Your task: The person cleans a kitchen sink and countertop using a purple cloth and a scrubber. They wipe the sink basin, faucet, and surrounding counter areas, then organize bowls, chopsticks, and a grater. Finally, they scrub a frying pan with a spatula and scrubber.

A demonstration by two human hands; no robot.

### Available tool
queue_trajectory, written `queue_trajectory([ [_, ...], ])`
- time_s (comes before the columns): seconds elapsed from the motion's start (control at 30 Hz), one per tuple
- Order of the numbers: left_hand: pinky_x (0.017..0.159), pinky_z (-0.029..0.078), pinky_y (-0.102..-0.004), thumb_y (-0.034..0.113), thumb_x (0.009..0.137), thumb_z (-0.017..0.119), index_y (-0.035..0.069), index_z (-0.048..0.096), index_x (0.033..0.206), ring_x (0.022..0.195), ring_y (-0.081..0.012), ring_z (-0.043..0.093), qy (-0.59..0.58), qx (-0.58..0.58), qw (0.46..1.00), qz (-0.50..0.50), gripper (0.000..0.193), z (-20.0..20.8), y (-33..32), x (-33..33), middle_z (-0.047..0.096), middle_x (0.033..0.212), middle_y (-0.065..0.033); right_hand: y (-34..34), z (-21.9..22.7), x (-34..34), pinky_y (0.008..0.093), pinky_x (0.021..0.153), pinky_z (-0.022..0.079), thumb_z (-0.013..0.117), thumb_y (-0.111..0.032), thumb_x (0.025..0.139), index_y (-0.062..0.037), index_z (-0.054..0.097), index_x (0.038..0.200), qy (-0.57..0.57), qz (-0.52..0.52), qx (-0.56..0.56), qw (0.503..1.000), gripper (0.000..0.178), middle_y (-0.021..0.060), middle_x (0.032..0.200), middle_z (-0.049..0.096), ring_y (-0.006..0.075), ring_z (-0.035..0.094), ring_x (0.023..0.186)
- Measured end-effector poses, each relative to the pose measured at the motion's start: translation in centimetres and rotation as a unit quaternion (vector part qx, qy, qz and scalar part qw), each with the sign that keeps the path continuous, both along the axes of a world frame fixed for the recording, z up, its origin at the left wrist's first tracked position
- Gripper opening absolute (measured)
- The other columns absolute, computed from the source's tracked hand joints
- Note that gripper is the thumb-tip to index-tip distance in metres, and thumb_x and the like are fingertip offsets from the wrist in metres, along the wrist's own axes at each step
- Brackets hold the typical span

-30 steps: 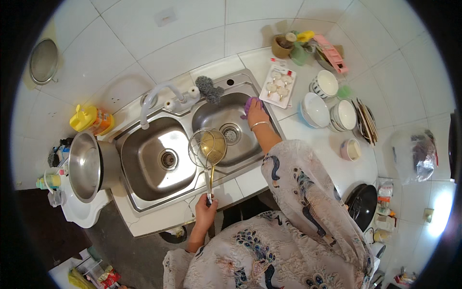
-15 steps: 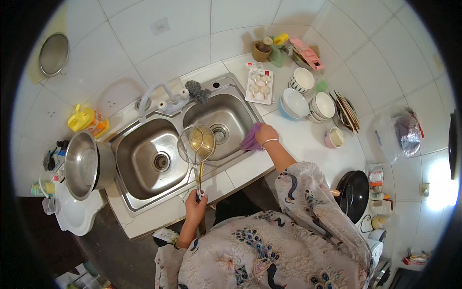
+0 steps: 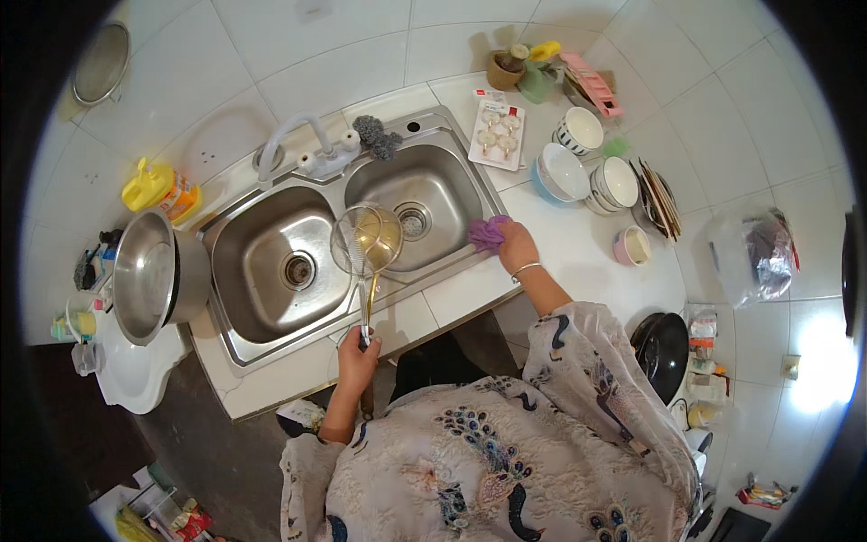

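The left hand (image 3: 358, 361) is narrow, with the fingers bent around the handles of two round strainers. The first is a silver wire skimmer (image 3: 350, 242), with a thin bright rim and a mesh through which one can partly see. The second is a golden strainer (image 3: 386, 237), which overlaps it on the right side; its bowl looks rounded and shiny, and its handle is of similar yellow metal. Both heads are above the middle part of the steel double sink (image 3: 287, 344), between the two basins. How high they are, I cannot tell. Their long axes run almost together, from near to far, and the heads point to the far side. A brown handle end shows on the near side of this hand.

The right hand (image 3: 517, 247) holds a purple cloth (image 3: 488, 233) at the right edge of the sink, where the white tabletop (image 3: 582, 257) begins. The cloth is soft and crumpled; it comes out from the fingers toward the left, and has no clear long axis.
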State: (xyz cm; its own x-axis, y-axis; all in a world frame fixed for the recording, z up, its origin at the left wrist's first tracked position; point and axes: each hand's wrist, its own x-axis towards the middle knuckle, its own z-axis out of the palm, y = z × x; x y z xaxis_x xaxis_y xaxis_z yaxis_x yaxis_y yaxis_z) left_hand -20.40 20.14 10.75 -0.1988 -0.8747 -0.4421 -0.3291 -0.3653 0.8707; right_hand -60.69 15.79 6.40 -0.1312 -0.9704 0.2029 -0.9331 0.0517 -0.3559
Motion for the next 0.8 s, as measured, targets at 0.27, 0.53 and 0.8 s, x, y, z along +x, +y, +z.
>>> queue_trajectory([
  [0.27, 0.047, 0.037, -0.0233, 0.008, 0.080, 0.062, 0.001, 0.053, 0.094, 0.052, -0.0068, 0.044, -0.012, -0.012, 1.000, 0.022, 0.018, 2.4, -0.9, 0.7, 0.048, 0.061, -0.0001, -2.1, 2.4, 9.7, 0.0387, 0.071, 0.043, 0.052, -0.025, 0.080, -0.0035, 0.059, 0.087, 0.139, -0.043, 0.171, 0.974, 0.024, 0.0121, 0.084, 0.063, 0.0283, 0.059, 0.081],
  [0.53, 0.046, 0.037, -0.0216, 0.008, 0.083, 0.059, 0.002, 0.052, 0.094, 0.051, -0.0059, 0.043, 0.016, -0.037, 0.995, 0.088, 0.015, 3.0, -0.8, 3.2, 0.047, 0.063, 0.0012, -5.9, -0.6, 21.2, 0.0400, 0.082, 0.046, 0.058, -0.025, 0.081, -0.0008, 0.060, 0.100, -0.407, -0.077, 0.184, 0.892, 0.030, 0.0171, 0.098, 0.063, 0.0279, 0.061, 0.091],
  [0.8, 0.045, 0.038, -0.0203, 0.007, 0.084, 0.058, 0.002, 0.052, 0.095, 0.050, -0.0056, 0.044, 0.043, -0.063, 0.985, 0.152, 0.013, 1.9, -1.2, 5.0, 0.049, 0.066, 0.0009, -5.9, 7.1, 7.2, 0.0377, 0.082, 0.046, 0.055, -0.009, 0.074, -0.0024, 0.059, 0.103, -0.319, -0.040, -0.121, 0.939, 0.030, 0.0182, 0.095, 0.062, 0.0294, 0.060, 0.088],
])
